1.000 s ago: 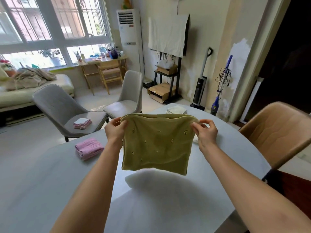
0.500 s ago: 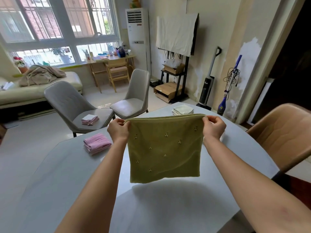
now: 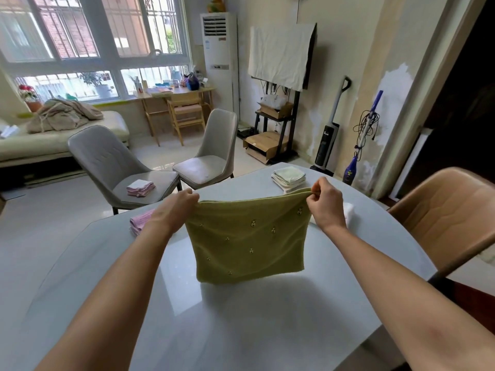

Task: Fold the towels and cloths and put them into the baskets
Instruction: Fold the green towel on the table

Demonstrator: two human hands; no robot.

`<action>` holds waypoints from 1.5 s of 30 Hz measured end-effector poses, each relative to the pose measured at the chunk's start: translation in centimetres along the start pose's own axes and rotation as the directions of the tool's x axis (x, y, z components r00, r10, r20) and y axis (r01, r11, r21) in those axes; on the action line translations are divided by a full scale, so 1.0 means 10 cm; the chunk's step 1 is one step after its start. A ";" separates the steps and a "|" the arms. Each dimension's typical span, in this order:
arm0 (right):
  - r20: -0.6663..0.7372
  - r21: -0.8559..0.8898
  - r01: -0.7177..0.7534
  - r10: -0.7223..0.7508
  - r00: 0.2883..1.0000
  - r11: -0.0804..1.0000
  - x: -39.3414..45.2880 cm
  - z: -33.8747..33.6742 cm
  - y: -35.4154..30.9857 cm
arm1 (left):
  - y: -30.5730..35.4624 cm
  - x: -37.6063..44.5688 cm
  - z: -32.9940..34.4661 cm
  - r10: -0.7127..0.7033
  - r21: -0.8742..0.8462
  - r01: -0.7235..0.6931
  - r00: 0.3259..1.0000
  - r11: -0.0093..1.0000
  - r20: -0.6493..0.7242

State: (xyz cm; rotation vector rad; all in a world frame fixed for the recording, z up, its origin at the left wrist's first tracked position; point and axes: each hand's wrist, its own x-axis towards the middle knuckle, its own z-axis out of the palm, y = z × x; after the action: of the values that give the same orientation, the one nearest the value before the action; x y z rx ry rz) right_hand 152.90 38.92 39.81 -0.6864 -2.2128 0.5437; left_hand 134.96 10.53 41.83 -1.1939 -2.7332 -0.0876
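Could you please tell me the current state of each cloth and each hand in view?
green towel: folded, held up by its top corners, hanging above the table.
left hand: pinches the towel's left corner.
right hand: pinches the right corner.
pale stack: folded, on the table.
pink cloth: folded, on the table.
pink and white cloths: folded, on grey chair.

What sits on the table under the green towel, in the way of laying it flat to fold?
Nothing visible does. Both the left hand and right hand pinch the green towel's top corners; the table below it is bare. The pink cloth and pale folded stack lie off to the sides.
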 end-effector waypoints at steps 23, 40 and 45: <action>0.288 -0.276 0.208 -0.126 0.949 0.938 0.18 -0.12 -0.14 | 0.36 -0.01 -0.32 -0.134 0.045 0.133 0.991 0.990 0.005; 0.804 -0.300 0.163 0.158 0.573 0.940 0.14 0.08 0.19 | 0.56 0.03 0.29 -0.156 -0.178 0.431 0.633 0.885 0.758; 0.704 -0.458 0.296 0.139 0.697 0.839 -0.11 0.71 0.51 | 0.58 0.07 1.10 -0.329 -0.137 0.479 0.757 0.867 0.565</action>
State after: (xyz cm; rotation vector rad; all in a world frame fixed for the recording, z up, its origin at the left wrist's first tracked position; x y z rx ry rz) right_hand 149.72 40.94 31.87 -0.7205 -3.2071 0.1017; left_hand 137.38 16.24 31.02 -0.7060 -3.5428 -0.2301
